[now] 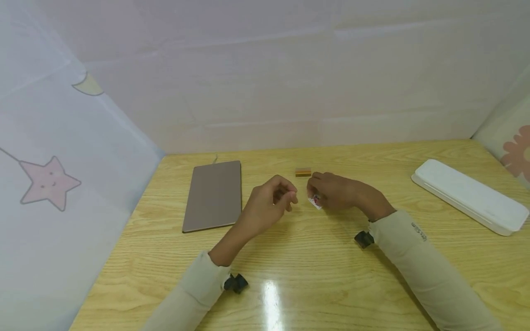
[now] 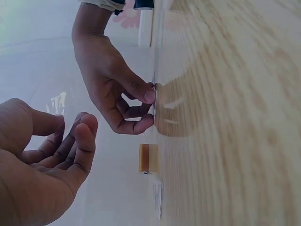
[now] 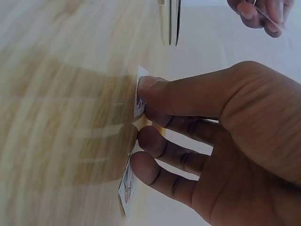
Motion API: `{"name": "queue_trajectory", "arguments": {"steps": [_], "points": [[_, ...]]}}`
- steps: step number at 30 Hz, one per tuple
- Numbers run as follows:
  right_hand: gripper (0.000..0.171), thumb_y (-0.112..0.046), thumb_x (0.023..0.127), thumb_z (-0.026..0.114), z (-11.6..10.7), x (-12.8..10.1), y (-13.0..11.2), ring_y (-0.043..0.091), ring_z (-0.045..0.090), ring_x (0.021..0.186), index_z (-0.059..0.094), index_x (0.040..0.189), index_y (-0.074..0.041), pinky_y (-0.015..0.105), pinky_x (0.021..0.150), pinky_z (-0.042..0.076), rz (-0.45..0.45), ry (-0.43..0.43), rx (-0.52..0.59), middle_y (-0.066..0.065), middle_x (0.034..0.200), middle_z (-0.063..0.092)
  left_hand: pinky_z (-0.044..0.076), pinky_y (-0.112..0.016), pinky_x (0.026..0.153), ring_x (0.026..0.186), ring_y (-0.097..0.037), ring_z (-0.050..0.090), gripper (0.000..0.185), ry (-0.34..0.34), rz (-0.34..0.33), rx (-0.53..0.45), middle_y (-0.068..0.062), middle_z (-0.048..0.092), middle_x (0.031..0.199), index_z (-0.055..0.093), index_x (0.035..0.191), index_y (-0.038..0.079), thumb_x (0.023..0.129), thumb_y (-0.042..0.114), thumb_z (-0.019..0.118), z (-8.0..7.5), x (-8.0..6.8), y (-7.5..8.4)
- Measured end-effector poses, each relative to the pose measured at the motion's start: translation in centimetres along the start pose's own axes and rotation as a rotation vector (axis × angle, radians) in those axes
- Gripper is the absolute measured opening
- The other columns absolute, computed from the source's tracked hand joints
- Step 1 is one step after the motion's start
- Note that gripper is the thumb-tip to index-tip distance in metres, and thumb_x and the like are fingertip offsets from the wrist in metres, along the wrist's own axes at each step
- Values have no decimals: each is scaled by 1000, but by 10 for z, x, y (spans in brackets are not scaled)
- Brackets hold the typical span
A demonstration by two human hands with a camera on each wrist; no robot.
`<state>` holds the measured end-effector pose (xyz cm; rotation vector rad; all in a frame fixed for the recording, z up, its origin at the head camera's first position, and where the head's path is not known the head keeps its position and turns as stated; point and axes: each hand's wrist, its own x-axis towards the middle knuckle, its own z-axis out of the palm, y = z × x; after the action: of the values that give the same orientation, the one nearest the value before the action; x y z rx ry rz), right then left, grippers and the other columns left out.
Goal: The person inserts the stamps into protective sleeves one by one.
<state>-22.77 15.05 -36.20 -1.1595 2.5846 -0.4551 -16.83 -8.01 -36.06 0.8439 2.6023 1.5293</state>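
My right hand (image 1: 334,191) is low over the table, thumb and finger pinching a small white stamp (image 3: 140,92) with a printed picture. Another stamp (image 3: 127,186) lies by its lower fingertips in the right wrist view. In the head view only a corner of a stamp (image 1: 315,202) shows under the fingers. My left hand (image 1: 271,202) is raised to the left of it, fingers curled. Between its fingertips it pinches a thin clear piece of plastic (image 2: 57,101), glinting in the left wrist view and edge-on in the right wrist view.
A small orange-brown block (image 1: 303,172) sits behind the hands. To the left lies a grey-brown hardcover book (image 1: 213,195) with a ribbon at its top. A long white case (image 1: 469,195) rests at the right. Fabric walls border the wooden table (image 1: 314,276).
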Motion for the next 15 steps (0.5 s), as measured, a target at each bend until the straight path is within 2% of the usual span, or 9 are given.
{"name": "queue_trajectory", "arguments": {"steps": [4,9,12,15], "points": [[5,-3,92,54,0,2,-1,15,44,79,54,95,-6,32,72,39,3,-4,62,6,93,50,50,-31,55,73,-22,63,13,15,-22,-94,-2,63,90,54,103,19,96,30,51,-2,1,0],[13,-5,92,55,1,2,-2,15,47,77,53,104,-6,32,71,42,72,-21,122,5,91,52,50,-32,54,73,-22,63,18,19,-40,-118,2,63,88,54,102,19,95,35,50,-1,0,2],[17,-9,92,56,1,2,0,16,49,79,52,109,-9,31,72,43,101,-42,120,4,94,52,50,-32,56,71,-19,62,19,23,-49,-133,0,63,88,54,103,13,97,30,49,-4,-2,15],[12,-10,93,55,1,2,1,16,48,80,54,105,-11,31,70,44,103,-55,115,4,95,50,49,-33,57,70,-18,60,18,32,-50,-176,-3,63,88,53,103,10,98,27,49,-6,-3,23]]}}
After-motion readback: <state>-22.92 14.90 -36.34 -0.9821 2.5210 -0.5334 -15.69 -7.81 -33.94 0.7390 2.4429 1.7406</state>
